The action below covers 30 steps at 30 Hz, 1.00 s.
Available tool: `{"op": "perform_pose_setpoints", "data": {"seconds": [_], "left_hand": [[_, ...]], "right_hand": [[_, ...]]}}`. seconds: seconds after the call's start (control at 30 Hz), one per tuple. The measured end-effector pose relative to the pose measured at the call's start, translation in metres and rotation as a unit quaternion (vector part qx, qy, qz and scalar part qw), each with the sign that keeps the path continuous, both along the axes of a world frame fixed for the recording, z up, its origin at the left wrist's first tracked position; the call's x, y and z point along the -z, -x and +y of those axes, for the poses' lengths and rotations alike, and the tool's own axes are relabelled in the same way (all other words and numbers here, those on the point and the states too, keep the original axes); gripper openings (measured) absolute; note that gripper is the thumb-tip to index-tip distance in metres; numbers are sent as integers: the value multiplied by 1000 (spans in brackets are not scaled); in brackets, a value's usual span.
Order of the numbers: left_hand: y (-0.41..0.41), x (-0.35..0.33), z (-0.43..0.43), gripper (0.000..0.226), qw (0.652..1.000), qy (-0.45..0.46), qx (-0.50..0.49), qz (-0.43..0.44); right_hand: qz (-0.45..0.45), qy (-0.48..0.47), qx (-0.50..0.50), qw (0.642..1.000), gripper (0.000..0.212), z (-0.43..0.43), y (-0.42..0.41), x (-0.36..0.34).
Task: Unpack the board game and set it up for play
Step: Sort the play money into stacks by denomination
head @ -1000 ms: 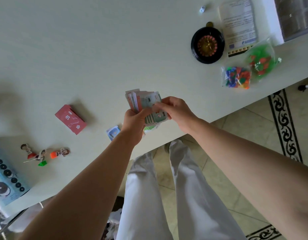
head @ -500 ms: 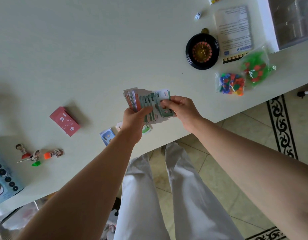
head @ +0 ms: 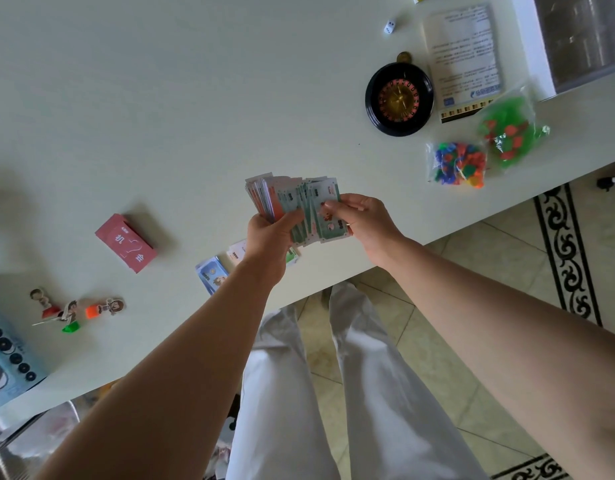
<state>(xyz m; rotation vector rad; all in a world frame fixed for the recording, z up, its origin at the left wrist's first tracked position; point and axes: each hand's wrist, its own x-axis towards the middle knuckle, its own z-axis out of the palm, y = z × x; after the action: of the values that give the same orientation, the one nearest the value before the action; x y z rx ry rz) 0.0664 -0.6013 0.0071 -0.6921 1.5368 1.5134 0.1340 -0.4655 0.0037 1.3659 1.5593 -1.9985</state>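
Observation:
My left hand grips a thick stack of play-money notes above the near edge of the pale table. The red and grey notes stay bunched at the left, and green notes fan out to the right. My right hand pinches the outermost green notes at the fan's right end. Small piles of blue notes and pink notes lie on the table under my left wrist. A red card deck lies further left.
A black roulette wheel, a white die, an instruction sheet and two bags of coloured pieces sit at the far right. Character pawns and a blue board piece lie at the left. The table edge runs diagonally beside my legs.
The green notes have spread further to the right out of the stack as my right hand drew them along. Both hands stay over the table's near edge.

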Motion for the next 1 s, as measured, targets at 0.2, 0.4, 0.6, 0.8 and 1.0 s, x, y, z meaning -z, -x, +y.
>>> {"op": "perform_pose_setpoints", "data": {"seconds": [0.2, 0.4, 0.6, 0.8, 1.0], "left_hand": [[-2, -2, 1, 22, 1000, -17, 20, -6], [-4, -5, 1, 22, 999, -25, 32, -4], [-6, -7, 2, 21, 998, -49, 29, -12], [-5, -4, 3, 18, 999, -31, 29, -1], [-3, -5, 7, 18, 998, -67, -8, -3]], "right_hand": [[-1, 12, -34, 999, 8, 1, -3, -5], [-10, 8, -50, 999, 11, 3, -5, -2], [-13, 6, -45, 999, 8, 2, -4, 2], [-20, 10, -59, 998, 10, 4, -6, 7], [-35, 19, -23, 999, 10, 8, -5, 10]]}}
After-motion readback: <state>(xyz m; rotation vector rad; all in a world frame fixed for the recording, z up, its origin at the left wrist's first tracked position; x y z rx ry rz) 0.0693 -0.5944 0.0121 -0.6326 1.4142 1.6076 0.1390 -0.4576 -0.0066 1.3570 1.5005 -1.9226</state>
